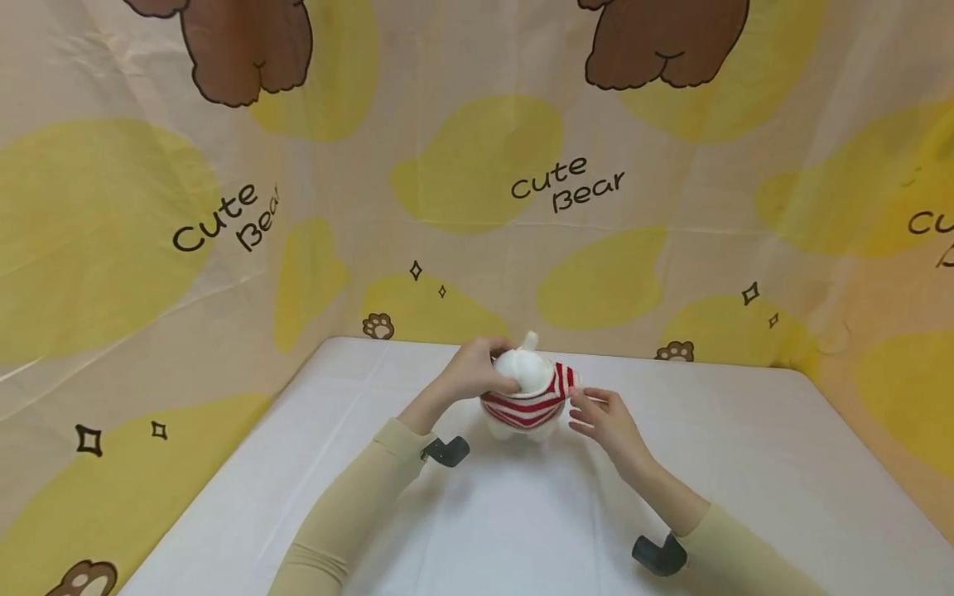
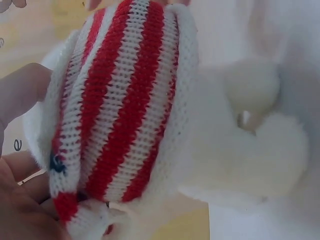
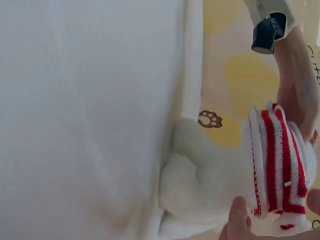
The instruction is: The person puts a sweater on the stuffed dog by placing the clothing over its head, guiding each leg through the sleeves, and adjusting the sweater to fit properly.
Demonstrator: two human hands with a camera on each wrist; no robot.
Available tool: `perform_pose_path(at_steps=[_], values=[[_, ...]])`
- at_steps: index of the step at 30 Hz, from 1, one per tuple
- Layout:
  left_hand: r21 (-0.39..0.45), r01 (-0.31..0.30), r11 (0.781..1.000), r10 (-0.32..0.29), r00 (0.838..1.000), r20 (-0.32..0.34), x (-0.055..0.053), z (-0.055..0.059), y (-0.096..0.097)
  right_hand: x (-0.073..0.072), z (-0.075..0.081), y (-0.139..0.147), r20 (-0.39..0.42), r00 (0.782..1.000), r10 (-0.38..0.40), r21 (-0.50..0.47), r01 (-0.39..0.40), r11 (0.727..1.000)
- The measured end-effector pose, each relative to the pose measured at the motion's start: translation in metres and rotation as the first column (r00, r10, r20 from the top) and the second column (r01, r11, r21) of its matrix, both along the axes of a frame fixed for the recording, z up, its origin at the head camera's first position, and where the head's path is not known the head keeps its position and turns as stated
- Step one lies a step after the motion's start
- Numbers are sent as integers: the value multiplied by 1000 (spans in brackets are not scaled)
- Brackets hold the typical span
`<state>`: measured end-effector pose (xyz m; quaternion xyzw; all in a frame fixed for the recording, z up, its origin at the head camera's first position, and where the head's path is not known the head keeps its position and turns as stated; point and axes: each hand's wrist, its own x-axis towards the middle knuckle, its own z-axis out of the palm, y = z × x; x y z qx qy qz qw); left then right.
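Note:
A white plush toy (image 1: pixel 525 371) in a red-and-white striped knit sweater (image 1: pixel 525 408) is in the middle of the head view, toward the table's back. My left hand (image 1: pixel 477 368) grips its head from the left, the thumb (image 2: pixel 25 92) on one side and fingers behind. The sweater sits around the toy's body, and its white furry legs (image 2: pixel 245 165) stick out below in the left wrist view. My right hand (image 1: pixel 607 422) is at the striped sleeve (image 1: pixel 565 381) on the right, fingertips beside the cuff and spread apart in the right wrist view.
The toy is over a white-covered table (image 1: pixel 507 530). A printed cloth (image 1: pixel 477 199) with yellow patches and bears hangs behind and along both sides. Dark camera mounts (image 1: pixel 659 555) stick out from both wrists.

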<state>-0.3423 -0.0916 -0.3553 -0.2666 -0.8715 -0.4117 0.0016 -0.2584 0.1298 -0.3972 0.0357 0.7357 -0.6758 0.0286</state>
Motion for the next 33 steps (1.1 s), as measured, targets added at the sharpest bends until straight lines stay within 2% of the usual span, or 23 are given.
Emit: perform_pose_path(at_steps=[4,7,12,18,24,28,33], values=[[9,-10,1000,10,1000,11,0,1,0,12,-7,-5,100,986,133,-4,-134,991],[17,-15,1000,15,1000,19,1,2,-1,15,-8,-14,118,976,183,-71,-176,982],[28,-12,1000,11,1000,7,2,1,0,15,-7,-24,83,986,143,-176,-126,976],[34,-29,999,30,999,-26,8,3,3,10,-7,-30,60,994,93,-253,-75,964],[-25,-58,998,54,992,-113,14,8,3,8,-6,-33,45,996,71,-285,-56,957],[-63,-53,997,41,983,-178,15,12,3,7,-5,-34,43,997,64,-288,-49,957],[-73,-13,997,1,987,-163,13,14,1,5,-3,-36,52,997,50,-271,-34,962]])
